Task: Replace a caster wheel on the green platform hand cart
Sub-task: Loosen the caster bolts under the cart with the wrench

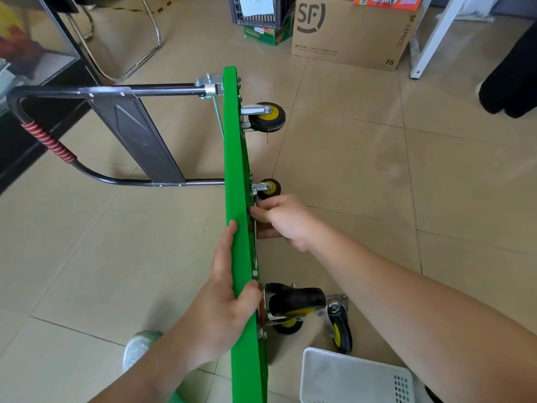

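Note:
The green platform cart (235, 158) stands on its side edge, its black handle (40, 132) lying to the left on the floor. Three casters show on its underside: a far one (266, 117), a middle one (268, 188) and a near one (293, 305). My left hand (223, 298) grips the platform's upper edge, thumb on the underside. My right hand (283, 219) holds a slim metal wrench (255, 228) against the underside, just below the middle caster. A loose caster (340, 327) lies on the floor by the near one.
A white plastic basket (357, 376) sits at the bottom right. A cardboard box (351, 30) and a dark crate (258, 10) stand at the back. A chair frame (128, 39) is at the back left; a person's dark leg (511, 82) is at the right edge. My shoe (139, 347) is near the platform.

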Available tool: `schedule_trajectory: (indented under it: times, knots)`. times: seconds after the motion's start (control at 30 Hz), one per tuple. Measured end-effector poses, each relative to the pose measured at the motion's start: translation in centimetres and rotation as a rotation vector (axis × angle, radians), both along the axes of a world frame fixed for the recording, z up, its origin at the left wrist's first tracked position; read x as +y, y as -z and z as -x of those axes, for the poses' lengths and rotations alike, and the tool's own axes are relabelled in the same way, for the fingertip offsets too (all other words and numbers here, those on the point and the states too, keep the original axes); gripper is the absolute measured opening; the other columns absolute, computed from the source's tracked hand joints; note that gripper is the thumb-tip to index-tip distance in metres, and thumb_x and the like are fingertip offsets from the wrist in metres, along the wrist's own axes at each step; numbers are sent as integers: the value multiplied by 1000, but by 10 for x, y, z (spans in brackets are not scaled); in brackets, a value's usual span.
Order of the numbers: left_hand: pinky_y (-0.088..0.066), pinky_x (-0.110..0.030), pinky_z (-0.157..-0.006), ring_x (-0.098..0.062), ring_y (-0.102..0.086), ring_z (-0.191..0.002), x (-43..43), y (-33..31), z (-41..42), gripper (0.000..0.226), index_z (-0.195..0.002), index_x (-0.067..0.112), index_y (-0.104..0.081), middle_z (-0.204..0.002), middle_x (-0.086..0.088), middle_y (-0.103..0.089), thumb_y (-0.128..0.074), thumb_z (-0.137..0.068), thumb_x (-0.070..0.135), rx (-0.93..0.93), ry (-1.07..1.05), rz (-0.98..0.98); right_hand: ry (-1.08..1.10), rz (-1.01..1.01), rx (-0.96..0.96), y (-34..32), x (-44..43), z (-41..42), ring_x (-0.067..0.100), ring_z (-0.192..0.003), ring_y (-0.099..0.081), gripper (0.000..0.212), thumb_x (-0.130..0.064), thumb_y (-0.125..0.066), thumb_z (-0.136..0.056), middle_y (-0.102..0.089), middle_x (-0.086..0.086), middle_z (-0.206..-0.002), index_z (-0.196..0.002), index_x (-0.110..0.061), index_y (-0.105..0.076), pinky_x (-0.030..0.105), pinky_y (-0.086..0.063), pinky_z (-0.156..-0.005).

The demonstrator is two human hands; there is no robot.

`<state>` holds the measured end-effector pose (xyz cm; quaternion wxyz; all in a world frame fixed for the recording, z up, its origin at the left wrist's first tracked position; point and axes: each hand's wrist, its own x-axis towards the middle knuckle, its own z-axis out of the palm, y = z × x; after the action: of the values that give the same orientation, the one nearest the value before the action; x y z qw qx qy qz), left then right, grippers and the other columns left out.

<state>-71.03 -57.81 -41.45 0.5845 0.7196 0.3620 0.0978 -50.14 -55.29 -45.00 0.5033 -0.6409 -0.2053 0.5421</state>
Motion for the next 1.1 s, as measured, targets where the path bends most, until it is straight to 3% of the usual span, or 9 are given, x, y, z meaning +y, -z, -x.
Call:
schedule_trajectory:
  times: [0.07, 0.23, 0.47, 0.77, 0.9, 1.03, 1.1]
  knots:
    - [-56, -18, -82, -19, -66, -101, -1, -1, 0, 88, -148, 65, 7, -110, 45, -58, -50, -103, 14, -1, 2, 0, -2, -16, -2, 1, -2, 1, 24, -87, -75, 31, -10, -71, -92, -75, 14, -107, -120, 3, -68, 44, -63, -81]
    - [-55, -16, -78, -19, -66, -101, -2, -3, -1, 89, -148, 64, 7, -128, 29, -52, -50, -103, 13, -27, -14, 14, -39, -13, -46, 2, 1, 0, 23, -80, -75, 22, -8, -69, -94, -76, 13, -100, -114, 1, -70, 39, -63, -77]
    - [-55, -15, -75, -25, -64, -102, -2, -2, -1, 89, -149, 63, 6, -123, 27, -56, -50, -103, 12, -28, -17, 12, -76, -107, -91, 13, -7, -2, 23, -90, -75, 18, -15, -71, -93, -78, 9, -101, -109, -7, -75, 43, -61, -86]
    - [-56, -18, -75, -25, -68, -99, -1, -1, -1, 89, -148, 64, 7, -118, 22, -59, -50, -103, 13, -26, -9, 20, -100, -85, -32, 22, -4, -5, 34, -104, -72, 27, -15, -73, -91, -76, 14, -109, -114, -1, -72, 51, -58, -93]
    - [-57, -19, -75, -25, -68, -98, -1, -1, -1, 89, -147, 66, 7, -112, 21, -61, -50, -103, 13, -17, -9, 9, -95, -56, -45, 26, -2, -6, 36, -102, -72, 29, -17, -74, -90, -75, 17, -108, -113, 0, -72, 51, -58, -92]
    - [-56, -18, -73, -19, -69, -95, -1, -1, -1, 90, -147, 67, 7, -125, 20, -56, -50, -103, 13, -21, -12, 4, -115, -13, -94, 29, -4, -4, 29, -90, -74, 27, -15, -75, -90, -75, 18, -102, -111, 2, -72, 48, -60, -89]
    - [-57, -19, -73, -20, -70, -94, -1, -2, -1, 89, -147, 66, 7, -123, 18, -58, -50, -103, 13, -18, -11, -11, -101, -41, -65, 28, -8, -1, 31, -95, -74, 27, -13, -73, -91, -75, 17, -105, -113, 3, -71, 47, -60, -90]
